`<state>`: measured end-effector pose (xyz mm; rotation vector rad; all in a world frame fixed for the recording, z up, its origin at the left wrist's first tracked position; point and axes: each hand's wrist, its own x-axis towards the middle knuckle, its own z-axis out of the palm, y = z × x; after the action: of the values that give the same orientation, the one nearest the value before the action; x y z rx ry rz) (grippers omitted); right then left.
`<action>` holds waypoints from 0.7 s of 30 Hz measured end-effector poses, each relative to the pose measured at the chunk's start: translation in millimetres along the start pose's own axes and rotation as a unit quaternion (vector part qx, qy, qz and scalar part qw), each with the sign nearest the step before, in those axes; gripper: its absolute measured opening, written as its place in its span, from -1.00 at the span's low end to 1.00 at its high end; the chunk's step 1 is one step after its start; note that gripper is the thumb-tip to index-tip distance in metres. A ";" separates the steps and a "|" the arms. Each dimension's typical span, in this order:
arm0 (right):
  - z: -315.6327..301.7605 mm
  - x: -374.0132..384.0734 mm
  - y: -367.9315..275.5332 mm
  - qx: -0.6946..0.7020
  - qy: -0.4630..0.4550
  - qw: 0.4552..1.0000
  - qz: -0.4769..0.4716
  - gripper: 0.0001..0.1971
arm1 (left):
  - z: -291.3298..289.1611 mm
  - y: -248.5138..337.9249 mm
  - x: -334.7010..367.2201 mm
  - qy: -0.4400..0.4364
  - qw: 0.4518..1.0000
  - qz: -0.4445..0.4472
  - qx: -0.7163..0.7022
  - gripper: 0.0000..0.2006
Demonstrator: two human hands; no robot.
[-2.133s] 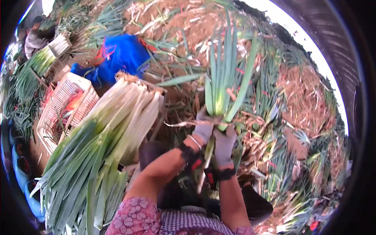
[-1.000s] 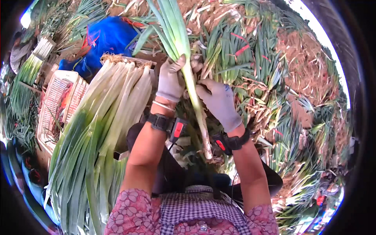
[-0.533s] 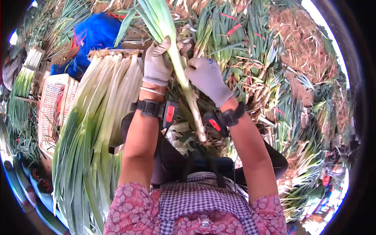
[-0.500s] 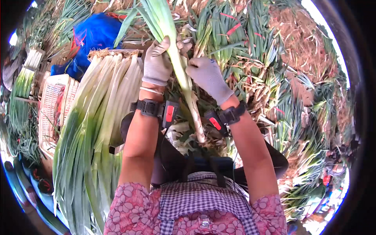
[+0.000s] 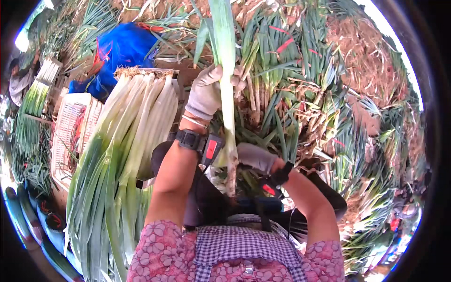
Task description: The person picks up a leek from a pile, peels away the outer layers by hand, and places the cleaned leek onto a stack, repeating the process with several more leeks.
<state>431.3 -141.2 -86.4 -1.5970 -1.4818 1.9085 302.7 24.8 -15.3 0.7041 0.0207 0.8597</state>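
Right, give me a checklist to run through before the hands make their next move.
1. Left hand holds the leek: ok, closed around its stalk below the leaves.
2. Right hand grips the lower stalk: cannot tell; it is right beside it, but contact is unclear.
3. Both hands gloved: ok.
4. Lower stalk free of brown: not ok, brownish patches show.
5. Held leek apart from the stacked leeks: ok, the left forearm comes up between them.
6. Stack's root ends together: ok, all at the far end.
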 end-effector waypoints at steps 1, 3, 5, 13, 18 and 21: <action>7.0 0.6 23.2 -0.046 0.015 0.998 0.029 -0.70 | 1.4 -1.2 0.2 -0.014 1.000 0.002 0.002 -0.55; 15.2 -13.6 50.5 -0.086 0.042 0.995 0.043 -0.67 | 0.6 0.5 -0.3 -0.029 1.000 0.003 0.007 -0.57; 21.0 -27.0 82.5 -0.227 0.048 0.970 0.069 -0.65 | -7.6 0.6 2.8 0.035 0.997 0.060 0.025 -0.55; 5.3 -91.5 100.4 -0.286 0.191 0.937 0.062 -0.47 | -41.3 33.4 20.3 0.089 0.982 0.151 -0.072 -0.65; 5.6 -91.3 65.6 0.382 0.106 0.911 -0.112 -0.39 | -45.8 32.4 23.6 0.134 0.973 0.162 -0.099 -0.70; 19.6 -113.4 48.4 0.406 0.157 0.886 -0.157 -0.49 | -55.0 28.4 28.4 0.177 0.965 0.169 -0.092 -0.73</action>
<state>476.1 -254.9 -60.2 -1.1023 -0.6035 1.6381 286.2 88.1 -34.4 0.3762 0.1418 1.2920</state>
